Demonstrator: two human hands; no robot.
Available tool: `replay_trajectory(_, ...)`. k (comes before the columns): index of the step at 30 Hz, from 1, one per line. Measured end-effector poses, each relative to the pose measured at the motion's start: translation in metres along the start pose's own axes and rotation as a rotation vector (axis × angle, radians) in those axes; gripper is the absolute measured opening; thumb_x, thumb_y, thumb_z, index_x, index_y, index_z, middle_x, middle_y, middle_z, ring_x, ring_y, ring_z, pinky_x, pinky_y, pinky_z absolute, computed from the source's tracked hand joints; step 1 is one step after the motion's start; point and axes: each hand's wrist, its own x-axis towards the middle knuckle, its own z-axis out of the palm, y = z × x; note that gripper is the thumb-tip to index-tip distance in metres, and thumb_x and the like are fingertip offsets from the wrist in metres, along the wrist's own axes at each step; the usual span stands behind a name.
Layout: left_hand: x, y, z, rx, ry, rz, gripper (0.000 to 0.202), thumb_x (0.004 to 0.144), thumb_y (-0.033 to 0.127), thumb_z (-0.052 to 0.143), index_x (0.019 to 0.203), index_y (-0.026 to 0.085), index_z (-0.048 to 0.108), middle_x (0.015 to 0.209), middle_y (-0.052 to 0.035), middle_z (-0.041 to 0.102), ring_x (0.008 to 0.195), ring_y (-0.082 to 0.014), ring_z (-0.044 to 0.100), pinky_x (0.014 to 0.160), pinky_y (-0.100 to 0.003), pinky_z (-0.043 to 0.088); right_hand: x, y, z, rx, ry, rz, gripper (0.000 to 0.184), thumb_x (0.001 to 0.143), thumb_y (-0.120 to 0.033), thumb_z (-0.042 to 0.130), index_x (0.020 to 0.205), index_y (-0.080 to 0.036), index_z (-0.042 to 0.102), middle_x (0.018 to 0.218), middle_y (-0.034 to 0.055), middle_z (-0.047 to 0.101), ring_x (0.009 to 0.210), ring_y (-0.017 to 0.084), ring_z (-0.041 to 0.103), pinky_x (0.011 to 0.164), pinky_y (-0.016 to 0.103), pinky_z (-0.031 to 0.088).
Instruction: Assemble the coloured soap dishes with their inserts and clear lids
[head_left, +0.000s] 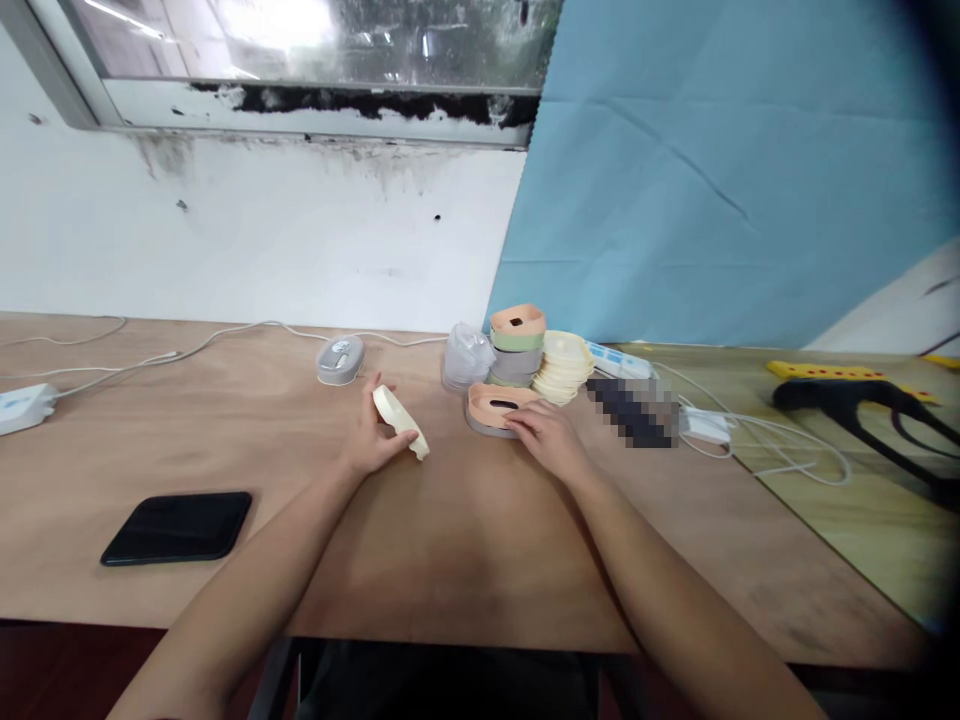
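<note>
The left hand (369, 440) grips a smooth cream oval ring (400, 422), tilted above the wooden table (450, 540). The right hand (546, 436) rests flat-fingered on a peach oval lid (496, 406) beside a stacked pile of oval pieces (517, 345). Bare wood lies toward the near edge; a black phone (178, 527) sits far left.

Matt wood table (465, 540), smooth plastic cream ring (400, 421), glossy black phone (178, 527).

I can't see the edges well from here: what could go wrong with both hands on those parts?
1. The right hand rests on the orange piece, right beside the stack and the leaning cream discs; a nudge may topple them.
2. The left hand holds the cream lid by its edge; it might slip.
</note>
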Motion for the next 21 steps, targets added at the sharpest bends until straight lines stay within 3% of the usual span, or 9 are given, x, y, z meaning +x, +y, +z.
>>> replay_trajectory(21,0.0008,0.0028,-0.0009,-0.001,0.009,-0.006,0.107,0.064,0.041,0.077,0.147,0.021,0.013,0.131,-0.0161,0.046,0.110,-0.0291,0.054,0.089,-0.042,0.048,0.0004,-0.0023,0.0005,0.026,0.006,-0.003,0.020,0.091,-0.023,0.050,0.093,-0.023,0.070,0.093,0.0065,0.071,0.091,0.023,0.063,0.081,0.042,0.051)
